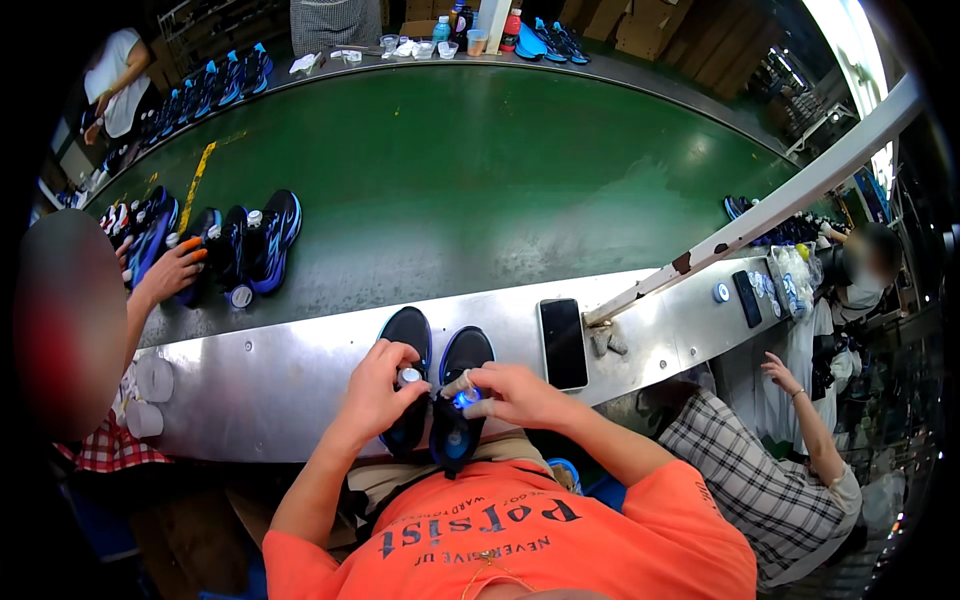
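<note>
We stood at a wide green conveyor belt that filled the upper field from ten to two o'clock, edged by a steel ledge running across the centre. At nine o'clock a row of blue-and-black shoes waited on the belt, a neighbour's hand resting on one. Directly before us, at six o'clock, our pair of dark shoes lay side by side, toes on the ledge and heels toward our lap. A black phone lay flat just beside them at three o'clock. Our left hand was closed around a small white-capped dial on the left shoe; our right hand pinched a blue dial on the right shoe. We judged the shoes light, soft in the upper and stiffer at the sole, best held by the heel or midfoot, while the little dials looked smooth, hard and apt to slip unless pinched at the rim.
</note>
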Tool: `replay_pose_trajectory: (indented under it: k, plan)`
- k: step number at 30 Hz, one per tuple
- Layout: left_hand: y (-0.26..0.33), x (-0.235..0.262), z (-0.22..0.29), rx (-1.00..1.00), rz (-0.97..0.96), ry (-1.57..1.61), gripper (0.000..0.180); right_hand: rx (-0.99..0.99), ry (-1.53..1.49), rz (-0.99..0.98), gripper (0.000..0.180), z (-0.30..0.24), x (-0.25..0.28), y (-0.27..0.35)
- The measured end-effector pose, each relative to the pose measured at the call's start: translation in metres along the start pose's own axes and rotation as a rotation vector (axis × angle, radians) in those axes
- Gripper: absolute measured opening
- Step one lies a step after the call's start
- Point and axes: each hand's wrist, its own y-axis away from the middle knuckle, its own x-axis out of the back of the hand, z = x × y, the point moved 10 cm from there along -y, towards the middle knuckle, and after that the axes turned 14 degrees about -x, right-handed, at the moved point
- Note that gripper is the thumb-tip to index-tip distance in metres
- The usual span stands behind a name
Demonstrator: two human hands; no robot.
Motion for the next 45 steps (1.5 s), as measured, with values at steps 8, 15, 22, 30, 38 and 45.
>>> replay_pose_trajectory:
  k: [8,15,22,30,38,45]
  plan:
    - [0.010,0.032,0.059,-0.131,0.270,-0.200,0.020,0.152,0.102,0.132,0.037,-0.002,0.000,-0.001]
    - [0.077,-0.083,0.023,0.647,0.021,0.767,0.020,0.027,-0.050,-0.055,0.046,-0.009,0.004,0.009]
    - [0.068,-0.109,0.022,0.660,0.184,1.014,0.023,0.026,0.003,0.086,0.037,-0.003,0.007,0.008]
    - [0.075,-0.115,0.017,0.734,0.198,1.122,0.021,0.079,0.012,0.093,0.032,-0.007,0.005,0.004]
    - [0.071,-0.096,0.016,0.824,0.174,1.213,0.022,0.127,0.015,0.100,0.033,-0.013,0.005,-0.005]
    - [0.073,-0.107,0.015,0.817,0.218,1.229,0.022,-0.054,-0.036,0.159,0.032,-0.007,0.001,-0.010]
